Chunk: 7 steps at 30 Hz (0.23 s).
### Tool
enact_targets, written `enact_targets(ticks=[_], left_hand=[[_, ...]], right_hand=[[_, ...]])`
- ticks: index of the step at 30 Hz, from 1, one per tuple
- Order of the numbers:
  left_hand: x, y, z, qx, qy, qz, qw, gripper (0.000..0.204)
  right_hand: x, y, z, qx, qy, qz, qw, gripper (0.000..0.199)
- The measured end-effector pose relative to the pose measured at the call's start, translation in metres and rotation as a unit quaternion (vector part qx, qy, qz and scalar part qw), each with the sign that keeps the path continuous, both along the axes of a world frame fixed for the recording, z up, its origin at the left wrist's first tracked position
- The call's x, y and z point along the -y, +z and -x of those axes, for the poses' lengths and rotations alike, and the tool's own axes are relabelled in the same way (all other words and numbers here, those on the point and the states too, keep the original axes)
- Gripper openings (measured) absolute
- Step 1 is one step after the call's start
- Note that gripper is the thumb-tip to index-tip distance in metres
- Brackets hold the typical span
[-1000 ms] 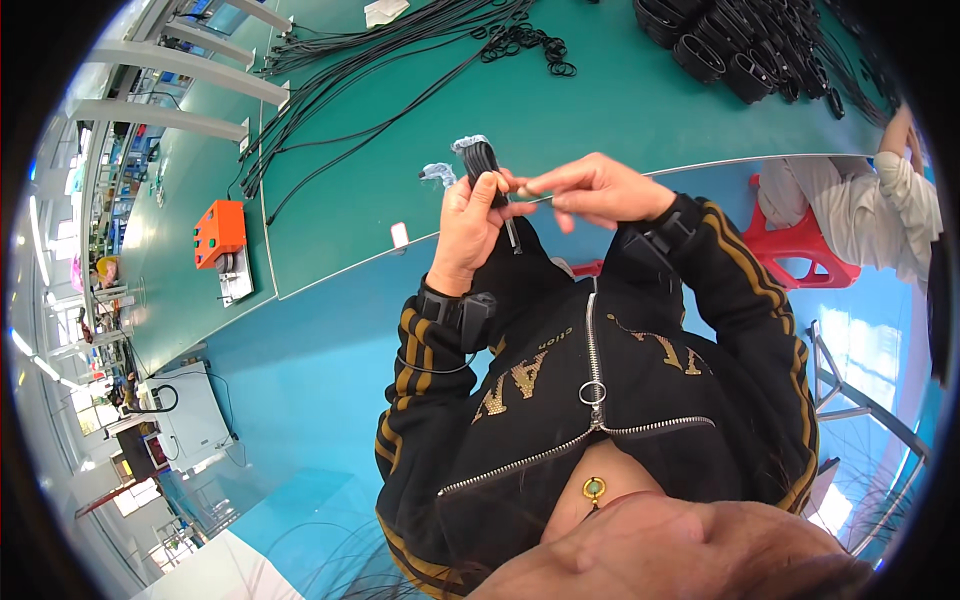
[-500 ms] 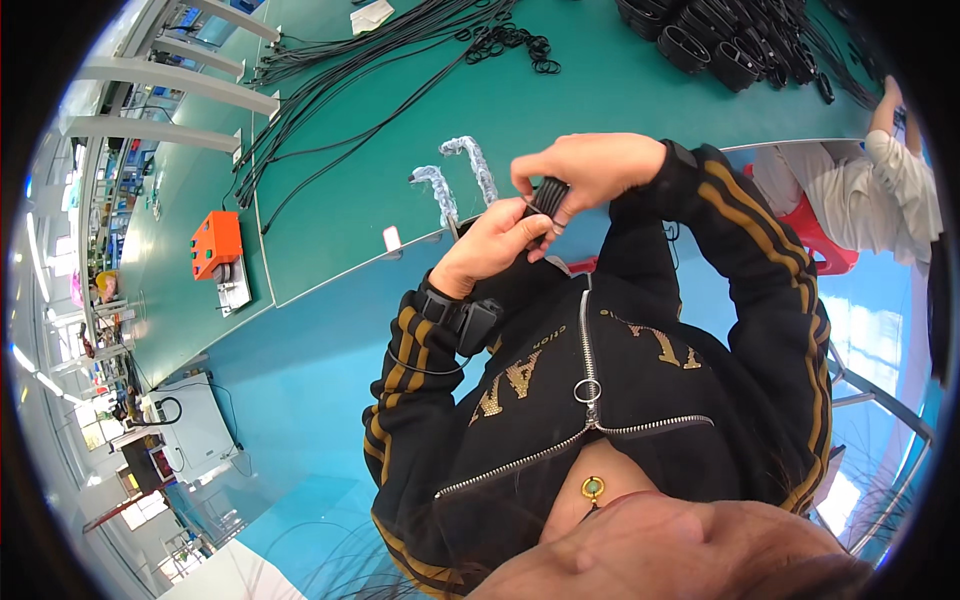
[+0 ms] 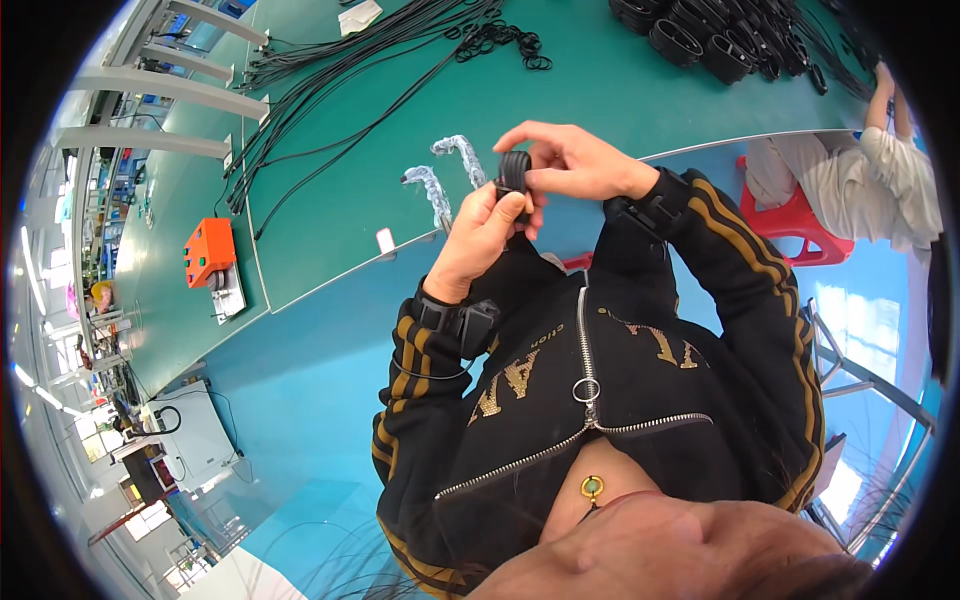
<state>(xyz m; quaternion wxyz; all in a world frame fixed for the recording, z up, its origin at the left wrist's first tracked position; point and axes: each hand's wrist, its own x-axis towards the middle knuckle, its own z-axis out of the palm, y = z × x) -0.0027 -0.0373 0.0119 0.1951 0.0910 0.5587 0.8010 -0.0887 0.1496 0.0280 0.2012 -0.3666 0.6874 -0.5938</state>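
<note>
My left hand (image 3: 484, 228) and my right hand (image 3: 566, 163) meet over the near edge of the green table (image 3: 330, 200). Between their fingers they grip a small black coiled cable bundle (image 3: 514, 173). The left hand holds it from below, and the right hand's fingers curl over its top. Just left of the hands, two plastic-wrapped cable ends (image 3: 445, 170) lie on the table.
Several long black cables (image 3: 340, 70) run across the table, with coiled black bundles (image 3: 720, 40) piled at the far right. An orange box (image 3: 208, 252) stands at the left. A person in white (image 3: 860, 180) sits by a red stool (image 3: 790, 215) at the right.
Both hands have come closer to my body and together. The long black piece held a second ago is now a compact coil pinched between both hands.
</note>
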Motion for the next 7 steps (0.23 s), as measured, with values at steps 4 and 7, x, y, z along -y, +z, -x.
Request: enact_targets(ticks=[4,7], left_hand=[[-0.0078,0.0043,0.0008,0.024,-0.009,0.020,0.999,0.026],[-0.0098,0.0004,-0.0043,0.056,0.029,-0.048,0.997,0.027]], right_hand=[[0.0062,0.0009,0.0024,-0.040,0.027,-0.048,0.998,0.022],[0.0043,-0.0011,0.0026,-0.063,0.024,-0.127,0.990,0.031]])
